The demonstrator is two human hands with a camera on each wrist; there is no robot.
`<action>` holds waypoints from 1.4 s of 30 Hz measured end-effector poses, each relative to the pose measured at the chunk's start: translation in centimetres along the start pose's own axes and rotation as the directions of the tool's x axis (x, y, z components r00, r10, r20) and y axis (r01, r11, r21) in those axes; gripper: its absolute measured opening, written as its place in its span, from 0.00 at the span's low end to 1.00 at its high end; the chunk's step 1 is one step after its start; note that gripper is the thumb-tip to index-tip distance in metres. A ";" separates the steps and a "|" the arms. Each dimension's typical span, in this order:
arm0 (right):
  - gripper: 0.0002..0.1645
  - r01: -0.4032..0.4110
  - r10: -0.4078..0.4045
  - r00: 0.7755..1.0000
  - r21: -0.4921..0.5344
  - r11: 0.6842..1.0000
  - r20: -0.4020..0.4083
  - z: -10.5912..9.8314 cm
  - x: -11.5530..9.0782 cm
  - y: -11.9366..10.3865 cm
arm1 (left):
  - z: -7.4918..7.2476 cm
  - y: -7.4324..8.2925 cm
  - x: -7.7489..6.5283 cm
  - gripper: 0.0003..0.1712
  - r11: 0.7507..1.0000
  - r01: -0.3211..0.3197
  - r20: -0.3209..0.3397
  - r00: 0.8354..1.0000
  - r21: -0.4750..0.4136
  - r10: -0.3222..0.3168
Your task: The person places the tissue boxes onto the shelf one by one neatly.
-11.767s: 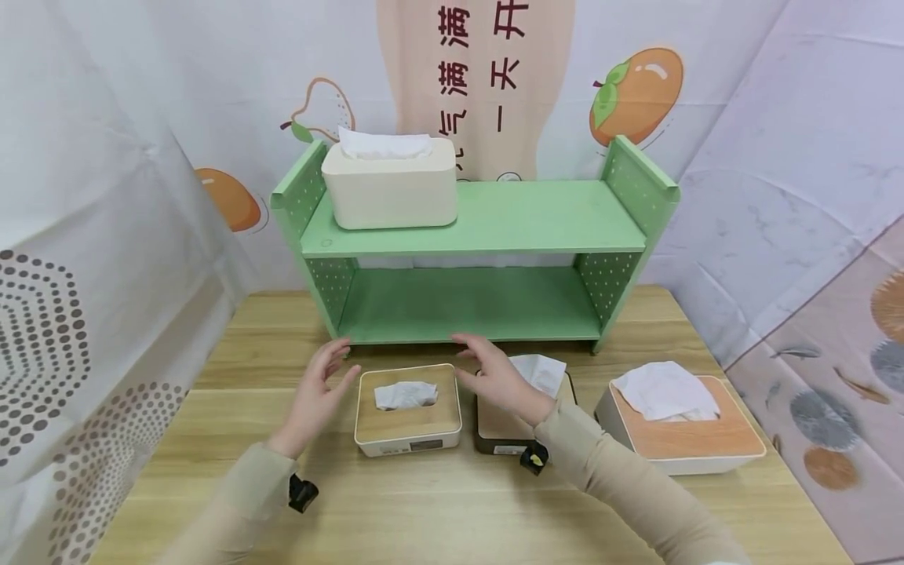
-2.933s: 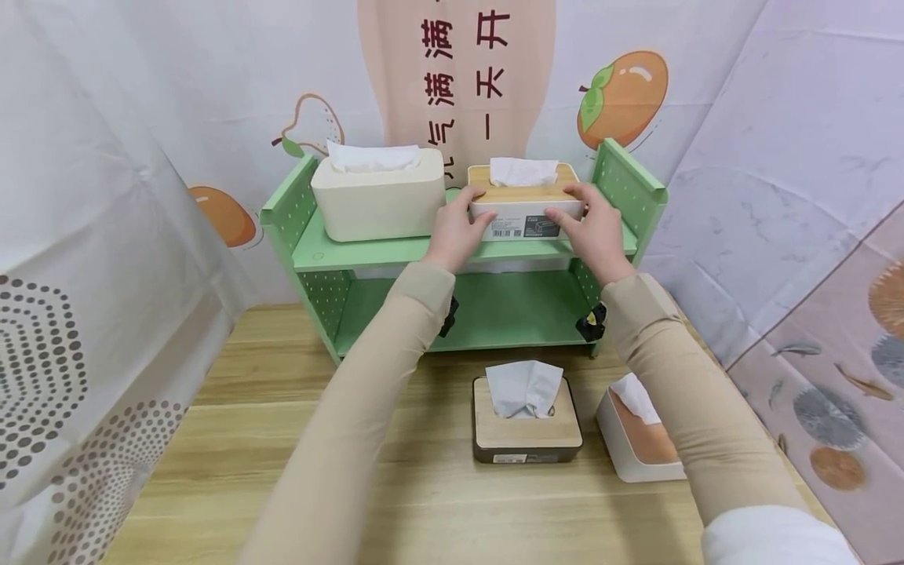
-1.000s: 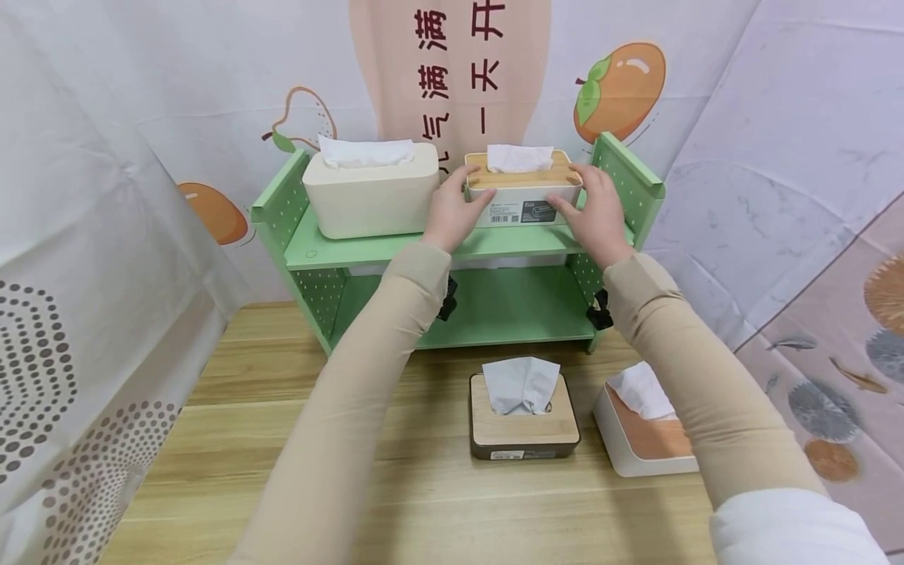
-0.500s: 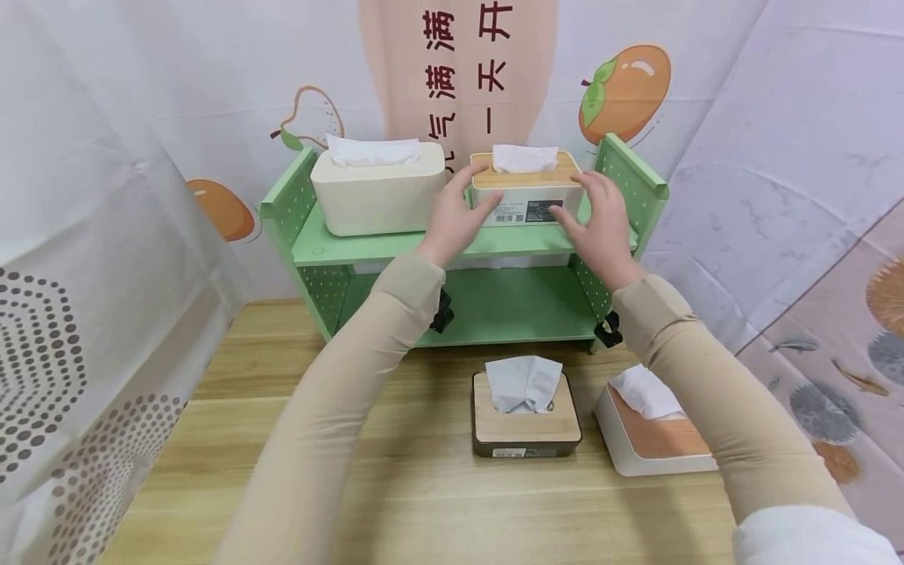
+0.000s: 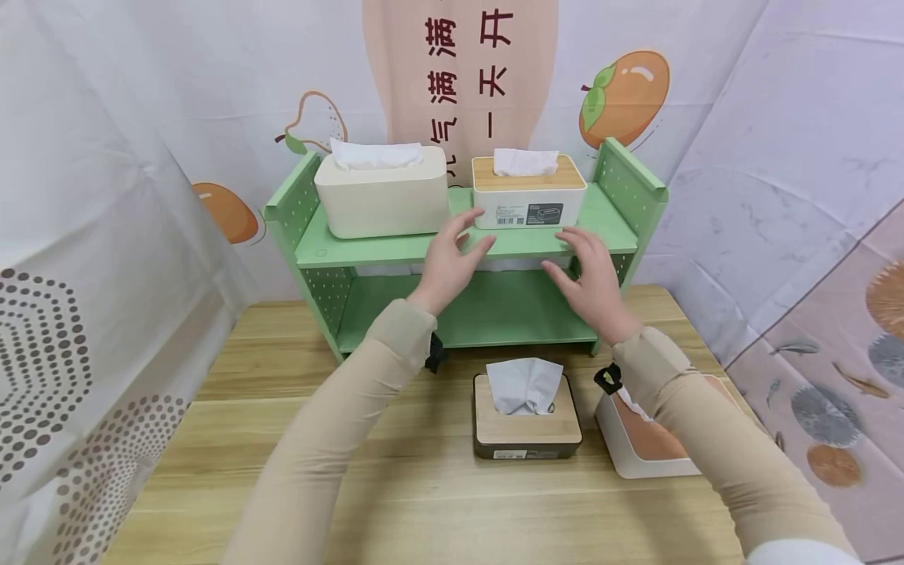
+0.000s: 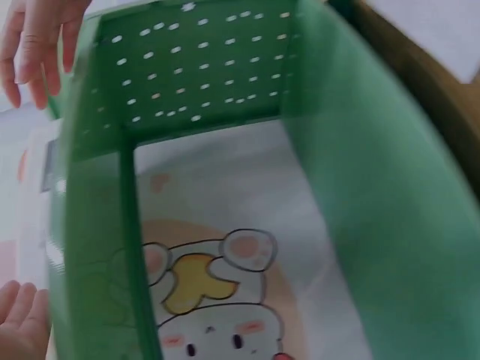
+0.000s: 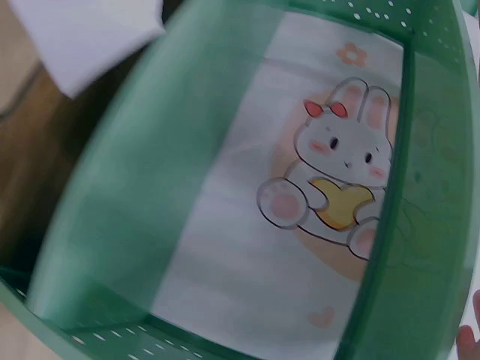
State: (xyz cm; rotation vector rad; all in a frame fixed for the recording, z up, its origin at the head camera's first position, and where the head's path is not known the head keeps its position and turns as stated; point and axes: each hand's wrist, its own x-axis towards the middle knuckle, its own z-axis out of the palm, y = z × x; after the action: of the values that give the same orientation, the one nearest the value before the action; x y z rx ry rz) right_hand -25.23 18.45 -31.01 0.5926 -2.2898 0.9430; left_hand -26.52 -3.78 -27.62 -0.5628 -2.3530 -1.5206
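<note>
On the right of the green shelf's (image 5: 395, 249) top board stands a white tissue box with a wooden lid (image 5: 530, 205), a tissue poking from its slot. My left hand (image 5: 448, 263) hovers just in front of the box's lower left corner, fingers spread, holding nothing. Below its lower right corner, my right hand (image 5: 592, 282) hangs in front of the shelf with relaxed fingers, apart from the box. A larger cream tissue box (image 5: 384, 200) stands on the same board at the left. In the left wrist view, fingers of my left hand (image 6: 26, 326) show at the lower left edge.
A dark tissue box with a pale wooden lid (image 5: 526, 428) sits on the wooden table (image 5: 417, 502) before the shelf. To its right is a white tissue box with an orange-brown lid (image 5: 653, 443), partly covered by my right sleeve. The lower shelf board (image 5: 487, 314) lies beneath.
The white tissue box went from the table onto the top board, carried between both hands. Since half a second ago both hands have let go and drawn down and back.
</note>
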 end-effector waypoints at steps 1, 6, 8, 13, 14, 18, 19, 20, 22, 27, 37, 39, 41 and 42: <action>0.28 0.007 -0.007 1.000 0.000 1.000 0.005 0.2 -0.5 0.0 | 0.2 -0.3 -0.5 0.27 1.000 -0.020 -0.002 1.000 0.010 0.020; 0.27 0.057 -0.058 0.998 0.011 0.998 0.030 1.1 -3.3 0.1 | 1.2 -1.2 -3.3 0.25 0.988 -0.143 0.017 0.990 0.054 0.142; 0.27 0.073 -0.074 0.997 0.020 0.997 0.036 1.5 -4.2 0.2 | 1.5 -1.3 -4.4 0.25 0.984 -0.168 0.043 0.985 0.054 0.166; 0.27 0.084 -0.086 0.995 0.045 0.995 0.048 2.3 -6.3 0.2 | 2.4 -2.4 -6.5 0.25 0.982 -0.164 0.099 0.983 0.089 0.155; 0.27 0.076 -0.080 0.995 0.055 0.996 0.057 2.4 -6.8 0.2 | 2.5 -2.8 -6.9 0.25 0.983 -0.155 0.104 0.984 0.097 0.145; 0.26 0.032 -0.040 0.994 0.077 0.997 0.106 2.7 -8.5 0.3 | 3.1 -4.0 -8.4 0.26 0.990 -0.110 0.115 0.988 0.091 0.100; 0.26 0.018 -0.027 0.992 0.080 0.997 0.119 2.7 -8.9 0.3 | 3.3 -4.2 -8.7 0.26 0.991 -0.102 0.120 0.989 0.085 0.092; 0.27 0.004 -0.015 0.991 0.079 0.997 0.132 2.8 -9.3 0.4 | 3.4 -4.5 -9.0 0.26 0.992 -0.095 0.126 0.989 0.083 0.084; 0.27 -0.016 0.005 0.988 0.069 0.998 0.153 2.9 -10.1 0.6 | 3.6 -4.9 -9.7 0.27 0.994 -0.072 0.139 0.989 0.082 0.060; 0.28 -0.086 0.070 0.970 0.061 0.994 0.232 2.9 -11.6 0.8 | 3.6 -5.7 -11.2 0.27 0.996 -0.022 0.158 0.987 0.089 0.007; 0.32 -0.199 0.172 0.905 0.030 0.980 0.390 2.5 -13.9 0.9 | 3.6 -6.5 -13.7 0.28 0.993 0.027 0.212 0.976 0.119 -0.052; 0.32 -0.197 0.172 0.906 0.025 0.980 0.388 2.6 -14.5 1.1 | 3.7 -6.5 -14.1 0.29 0.994 0.041 0.231 0.971 0.105 -0.065; 0.32 -0.195 0.172 0.909 0.021 0.981 0.380 2.6 -15.0 1.2 | 3.8 -6.6 -14.4 0.29 0.993 0.050 0.241 0.968 0.103 -0.074; 0.33 -0.198 0.177 0.909 0.018 0.980 0.379 2.6 -15.3 1.3 | 3.8 -6.7 -14.6 0.29 0.994 0.054 0.247 0.966 0.100 -0.077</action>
State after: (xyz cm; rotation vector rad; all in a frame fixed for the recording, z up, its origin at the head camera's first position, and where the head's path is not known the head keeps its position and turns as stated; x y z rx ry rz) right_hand -15.74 20.04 -43.21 0.6291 -2.7099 1.0616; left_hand -16.81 -5.21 -40.89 -0.6981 -2.6406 -1.4319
